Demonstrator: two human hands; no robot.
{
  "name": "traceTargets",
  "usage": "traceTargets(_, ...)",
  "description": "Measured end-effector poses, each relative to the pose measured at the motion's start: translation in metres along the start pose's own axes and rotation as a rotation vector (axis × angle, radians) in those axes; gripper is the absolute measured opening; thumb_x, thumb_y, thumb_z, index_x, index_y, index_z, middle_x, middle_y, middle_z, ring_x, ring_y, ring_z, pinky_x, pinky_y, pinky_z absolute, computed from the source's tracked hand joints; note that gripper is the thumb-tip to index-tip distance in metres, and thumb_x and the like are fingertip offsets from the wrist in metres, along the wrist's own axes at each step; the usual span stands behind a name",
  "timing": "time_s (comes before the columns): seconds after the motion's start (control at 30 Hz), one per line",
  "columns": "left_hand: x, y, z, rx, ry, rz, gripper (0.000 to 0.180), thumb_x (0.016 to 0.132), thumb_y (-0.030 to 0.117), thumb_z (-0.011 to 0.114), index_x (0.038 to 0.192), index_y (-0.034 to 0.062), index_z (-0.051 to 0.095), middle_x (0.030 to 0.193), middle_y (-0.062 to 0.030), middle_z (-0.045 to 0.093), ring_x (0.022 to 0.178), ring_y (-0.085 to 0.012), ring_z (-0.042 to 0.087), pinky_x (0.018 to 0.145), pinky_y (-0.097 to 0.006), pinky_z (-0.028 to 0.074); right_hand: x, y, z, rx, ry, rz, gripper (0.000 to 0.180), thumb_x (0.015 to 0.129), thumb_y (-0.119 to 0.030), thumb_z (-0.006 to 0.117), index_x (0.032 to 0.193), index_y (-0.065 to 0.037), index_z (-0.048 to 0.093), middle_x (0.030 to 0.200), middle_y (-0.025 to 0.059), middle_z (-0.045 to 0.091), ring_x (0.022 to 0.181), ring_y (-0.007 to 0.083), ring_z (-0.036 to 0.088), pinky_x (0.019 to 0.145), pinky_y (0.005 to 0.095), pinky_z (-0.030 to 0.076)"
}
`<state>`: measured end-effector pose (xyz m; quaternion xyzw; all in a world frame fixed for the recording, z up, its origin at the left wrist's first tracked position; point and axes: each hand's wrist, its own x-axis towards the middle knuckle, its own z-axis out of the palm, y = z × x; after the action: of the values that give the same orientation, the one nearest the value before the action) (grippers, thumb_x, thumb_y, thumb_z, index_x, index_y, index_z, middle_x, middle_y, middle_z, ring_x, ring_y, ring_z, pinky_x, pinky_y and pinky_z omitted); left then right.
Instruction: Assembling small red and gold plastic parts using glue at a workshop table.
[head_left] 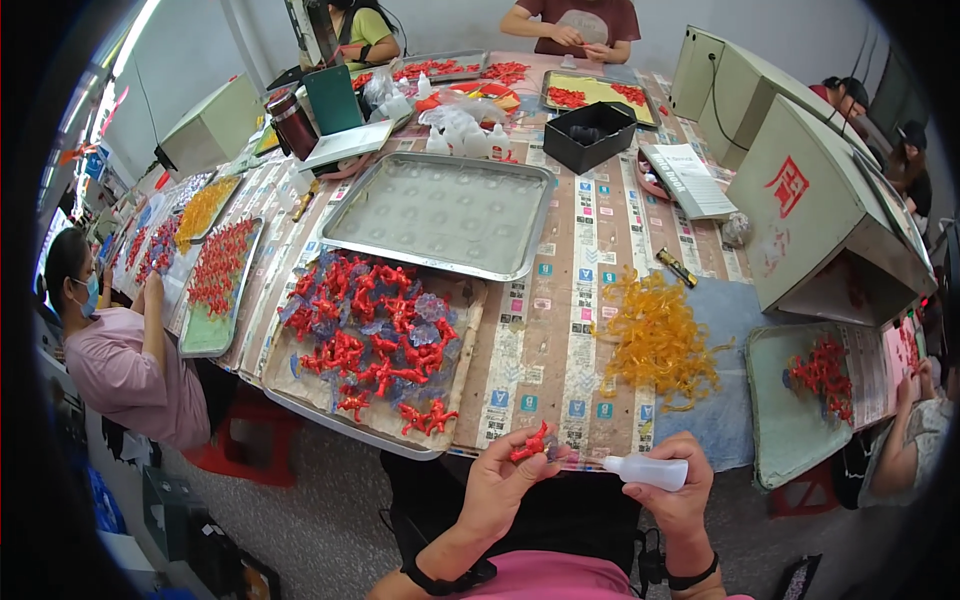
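Observation:
My left hand (500, 485) pinches a small red plastic piece (530, 443) at the table's near edge. My right hand (675, 490) grips a small white squeeze bottle (650, 470) whose nozzle points left toward the red piece. Just beyond my hands, a board (455, 385) carries a heap of red pieces (375, 335) on bluish clear bits. A pile of orange-yellow plastic pieces (655, 340) lies on the table to the right of it.
An empty metal tray (440, 212) sits behind the board, a black box (590, 135) further back. Beige cardboard boxes (815, 215) stand at right. Other people work at the left (120, 350), right (910, 440) and far end (575, 25), with more trays of red pieces (215, 270).

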<state>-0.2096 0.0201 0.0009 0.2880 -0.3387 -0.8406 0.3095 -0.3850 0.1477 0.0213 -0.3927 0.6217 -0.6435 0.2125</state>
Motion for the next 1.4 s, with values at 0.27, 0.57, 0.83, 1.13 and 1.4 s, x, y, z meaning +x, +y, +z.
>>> traceTargets(0.27, -0.0005, -0.0023, -0.0002, 0.101, -0.046, 0.022, 0.039, 0.090, -0.002, 0.057, 0.127, 0.0000, 0.049, 0.132, -0.0173, 0.050, 0.112, -0.0295, 0.058, 0.092, -0.035, 0.053, 0.0015, -0.0051, 0.0052, -0.210, -0.011, -0.127, 0.038, 0.061, -0.015, 0.088, 0.088, -0.005, 0.063, 0.080, 0.0049, 0.058, 0.072, 0.0162, 0.053, 0.064, 0.0274, 0.042)
traceTargets(0.57, -0.0003, -0.0043, 0.0011, 0.119, -0.038, -0.005, 0.035, 0.090, -0.001, 0.058, 0.124, -0.0052, 0.050, 0.120, -0.0137, 0.057, 0.108, -0.0228, 0.060, 0.092, -0.032, 0.051, 0.0033, -0.0039, 0.0083, -0.249, 0.018, -0.153, 0.035, 0.063, -0.016, 0.087, 0.088, -0.005, 0.065, 0.080, 0.0057, 0.060, 0.072, 0.0169, 0.054, 0.063, 0.0276, 0.043)
traceTargets(0.83, 0.0002, -0.0043, 0.0037, 0.129, -0.031, 0.022, 0.037, 0.091, 0.003, 0.058, 0.126, -0.0043, 0.051, 0.116, -0.0123, 0.058, 0.107, -0.0255, 0.061, 0.091, -0.032, 0.052, 0.0049, -0.0077, 0.0103, -0.279, 0.014, -0.176, 0.034, 0.064, -0.017, 0.086, 0.088, -0.004, 0.065, 0.079, 0.0059, 0.061, 0.070, 0.0169, 0.054, 0.061, 0.0273, 0.043)
traceTargets(1.13, 0.0001, -0.0065, 0.0002, 0.135, -0.074, 0.005, 0.035, 0.094, 0.004, 0.054, 0.128, -0.0044, 0.049, 0.128, -0.0128, 0.051, 0.109, -0.0242, 0.059, 0.092, -0.032, 0.051, 0.0051, -0.0063, 0.0094, -0.300, -0.018, -0.164, 0.034, 0.065, -0.016, 0.086, 0.089, -0.003, 0.066, 0.080, 0.0068, 0.061, 0.070, 0.0169, 0.056, 0.061, 0.0273, 0.044)
traceTargets(1.4, -0.0003, -0.0047, 0.0046, 0.158, -0.019, 0.003, 0.037, 0.092, 0.005, 0.058, 0.127, -0.0034, 0.051, 0.114, -0.0122, 0.060, 0.101, -0.0222, 0.063, 0.087, -0.032, 0.053, 0.0048, -0.0053, 0.0088, -0.291, -0.021, -0.166, 0.033, 0.065, -0.016, 0.085, 0.088, -0.003, 0.066, 0.081, 0.0072, 0.062, 0.070, 0.0171, 0.057, 0.061, 0.0274, 0.045)
